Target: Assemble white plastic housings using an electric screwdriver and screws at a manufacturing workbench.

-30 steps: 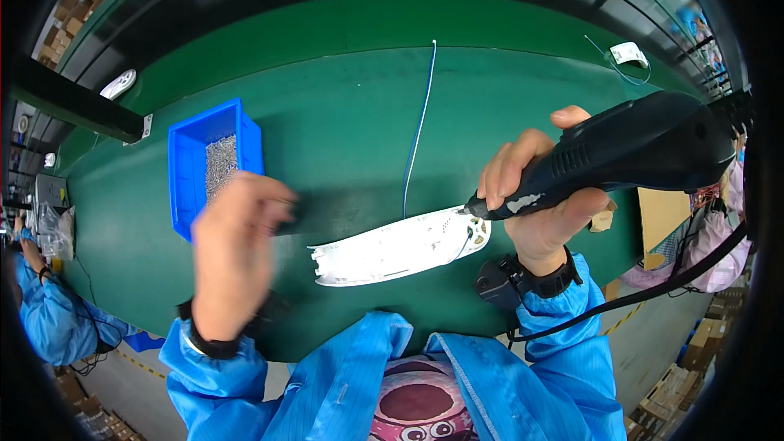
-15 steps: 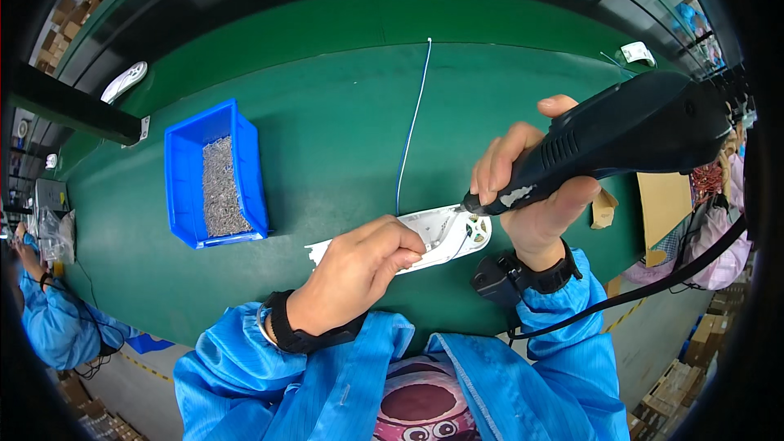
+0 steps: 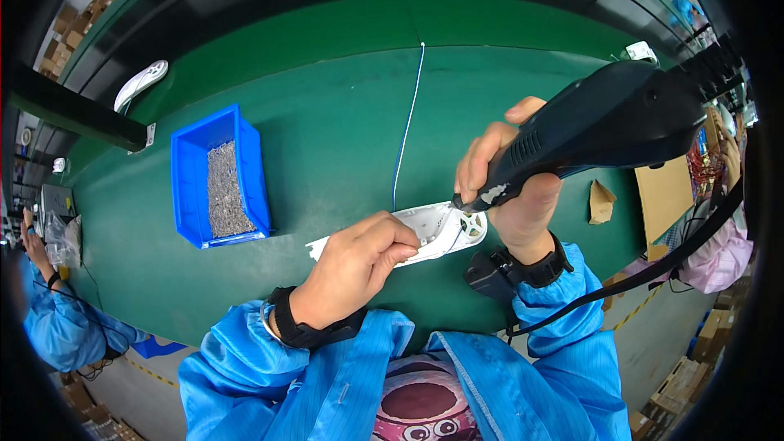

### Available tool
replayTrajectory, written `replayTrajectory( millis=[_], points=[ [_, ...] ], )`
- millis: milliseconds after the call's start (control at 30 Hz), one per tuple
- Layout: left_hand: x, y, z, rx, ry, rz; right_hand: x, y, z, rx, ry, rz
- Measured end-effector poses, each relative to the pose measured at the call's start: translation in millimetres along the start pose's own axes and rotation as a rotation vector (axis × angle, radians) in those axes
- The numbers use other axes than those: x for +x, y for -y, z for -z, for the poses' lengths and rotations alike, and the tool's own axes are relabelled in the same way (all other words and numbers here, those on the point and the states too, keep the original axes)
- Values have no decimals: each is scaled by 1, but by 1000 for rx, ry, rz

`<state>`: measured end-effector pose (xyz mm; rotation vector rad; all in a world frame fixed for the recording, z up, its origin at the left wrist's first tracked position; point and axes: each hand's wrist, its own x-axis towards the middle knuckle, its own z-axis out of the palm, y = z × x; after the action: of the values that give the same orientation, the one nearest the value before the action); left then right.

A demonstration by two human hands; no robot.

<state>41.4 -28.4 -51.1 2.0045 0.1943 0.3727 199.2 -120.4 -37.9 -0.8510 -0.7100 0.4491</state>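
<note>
A long white plastic housing (image 3: 433,221) lies on the green table in front of me, its hollow side up. My left hand (image 3: 355,265) is closed over its left part, thumb and forefinger pressed together; anything small between the fingertips is hidden. Gripped in my right hand (image 3: 508,188) is a black electric screwdriver (image 3: 600,122), slanting down to the left. Its nose meets the housing beside the round, slotted right end. A thin blue-white cable (image 3: 407,126) runs from the housing toward the far edge.
Left of the housing stands a blue bin (image 3: 263,188) with many small screws (image 3: 227,188). Brown cardboard (image 3: 663,204) and a torn piece (image 3: 601,202) lie at right. A black cord (image 3: 645,271) crosses by my right forearm. Another white housing (image 3: 140,84) is at far left; a co-worker (image 3: 61,310) sits at left.
The whole view has shifted slightly. The screwdriver's nose sits lower against the housing, near its right end. Both hands keep their holds.
</note>
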Motion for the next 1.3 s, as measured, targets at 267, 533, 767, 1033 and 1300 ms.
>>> replayTrajectory(
  millis=[267, 533, 767, 1033, 1300],
  points=[
    [4, -12, -5, 262, -23, -119, -6, 39, -17, 60, 127, 35],
    [13, -21, -11, 476, -92, -364, -4, 36, -6, 204, 455, 186],
    [8, -24, -17, 578, -148, -355, -6, 41, -1, 57, 656, 199],
    [-2, -26, -4, 617, -137, -293, -26, 34, -10, -19, 444, 128],
    [-8, -14, 17, 604, -212, -199, -35, 32, -22, -187, 228, 18]
  ],
)
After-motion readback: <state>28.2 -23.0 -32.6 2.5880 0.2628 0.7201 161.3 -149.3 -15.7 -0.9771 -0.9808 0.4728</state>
